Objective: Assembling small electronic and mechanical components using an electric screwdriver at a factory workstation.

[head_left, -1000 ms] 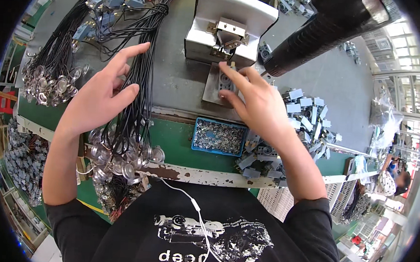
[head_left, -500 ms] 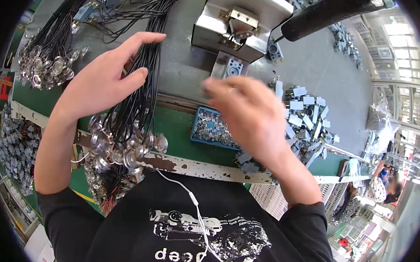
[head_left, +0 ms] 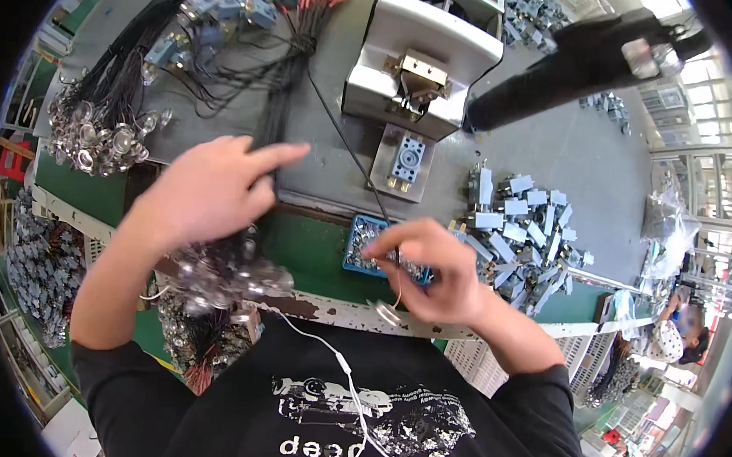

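Observation:
My right hand (head_left: 438, 269) is closed in a pinch on a black wire (head_left: 338, 124) that runs up to the tied end of the wire bundle. A round metal disc (head_left: 388, 313) hangs from the wire below the fingers. My left hand (head_left: 207, 189), smeared a little, has its index finger stretched out and thumb apart beside the black wire bundle (head_left: 283, 112). Blurred metal discs (head_left: 231, 279) hang below it at the table edge. A grey-blue rectangular block (head_left: 408, 158) lies on the metal plate (head_left: 383, 167) of a white press machine (head_left: 375, 51).
A blue tray (head_left: 350, 257) of small metal parts sits partly behind my right hand. Grey-blue blocks (head_left: 520, 208) are heaped to the right. Another wire bundle with discs (head_left: 110, 136) lies far left. A thick black handle (head_left: 539, 80) slants over the table.
My right hand has drawn back toward me and now holds a wire with its disc. My left hand has moved down along the bundle. The block on the plate is now uncovered.

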A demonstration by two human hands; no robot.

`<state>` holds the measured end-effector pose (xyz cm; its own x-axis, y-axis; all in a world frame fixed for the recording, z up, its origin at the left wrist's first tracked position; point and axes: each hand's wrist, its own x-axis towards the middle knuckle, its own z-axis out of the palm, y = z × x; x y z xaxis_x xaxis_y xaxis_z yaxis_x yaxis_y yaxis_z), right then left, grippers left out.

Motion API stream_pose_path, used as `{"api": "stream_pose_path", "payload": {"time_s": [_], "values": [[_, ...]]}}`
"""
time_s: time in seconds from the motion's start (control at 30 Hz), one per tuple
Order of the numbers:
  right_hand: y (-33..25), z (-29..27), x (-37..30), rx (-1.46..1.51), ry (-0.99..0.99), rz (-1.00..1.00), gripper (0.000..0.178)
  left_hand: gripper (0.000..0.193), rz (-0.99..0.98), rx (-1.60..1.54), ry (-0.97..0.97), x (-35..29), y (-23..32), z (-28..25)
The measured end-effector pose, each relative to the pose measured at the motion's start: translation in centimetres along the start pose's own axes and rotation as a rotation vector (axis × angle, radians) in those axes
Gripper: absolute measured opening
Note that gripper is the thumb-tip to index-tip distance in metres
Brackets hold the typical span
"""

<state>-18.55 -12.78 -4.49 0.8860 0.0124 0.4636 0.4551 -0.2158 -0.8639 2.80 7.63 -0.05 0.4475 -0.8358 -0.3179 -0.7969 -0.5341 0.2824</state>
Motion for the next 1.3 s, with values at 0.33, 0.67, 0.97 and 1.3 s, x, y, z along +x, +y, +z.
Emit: {"api": "stream_pose_path", "payload": {"time_s": [0.33, 0.67, 0.97, 1.3], "values": [[-4.6, -2.7, 2.5, -0.361, -0.289, 0.13, 0.038, 0.033, 0.836, -0.153, 0.249, 5.2, 4.4, 0.4], [-1.9, -6.1, 0.9, 0.401, -0.109, 0.798, 0.048, 0.032, 0.855, -0.013, 0.282, 6.0, 3.8, -1.8], [-0.3, -3.6, 0.3, -0.013, 0.405, 0.615, 0.049, 0.021, 0.648, -0.137, 0.286, 5.1, 4.2, -0.4], [0.5, -1.9, 1.1, -0.052, 0.561, 0.451, 0.044, 0.022, 0.668, -0.129, 0.424, 5.5, 5.6, -0.8]]}}
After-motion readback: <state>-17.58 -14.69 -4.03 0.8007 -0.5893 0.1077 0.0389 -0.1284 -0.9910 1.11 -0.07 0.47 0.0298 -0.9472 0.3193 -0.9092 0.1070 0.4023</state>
